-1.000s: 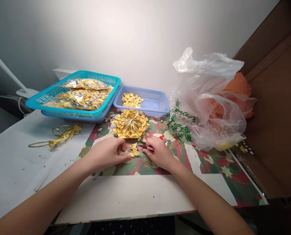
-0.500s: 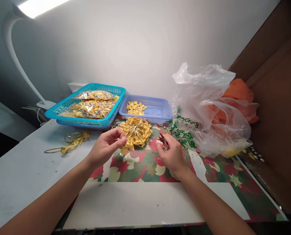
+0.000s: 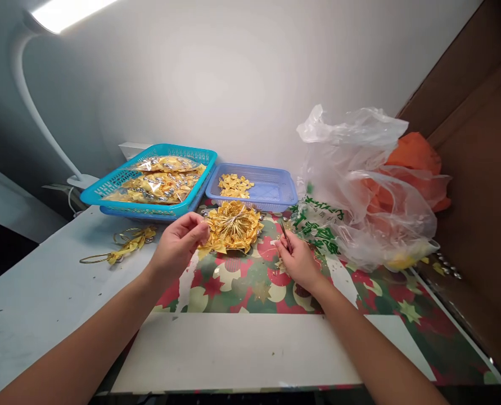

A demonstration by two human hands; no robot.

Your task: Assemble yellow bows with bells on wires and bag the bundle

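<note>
A round bunch of yellow ribbon bows with gold strands lies on the patterned sheet between my hands. At its left edge is my left hand, thumb and forefinger pinched together; what they hold is too small to make out. My right hand, to the right of the bunch, is closed around a small dark-bladed cutting tool, its tip pointing up and away. Most of the tool's handle is hidden by the fingers.
Behind stand a turquoise basket with bagged bows and a blue basket with loose yellow pieces. Plastic bags fill the right side. Yellow bows on gold loops lie left, near a white lamp.
My left hand has shifted slightly left and up. My right hand has moved a little right, and the tool's blades now look closer together and more upright.
</note>
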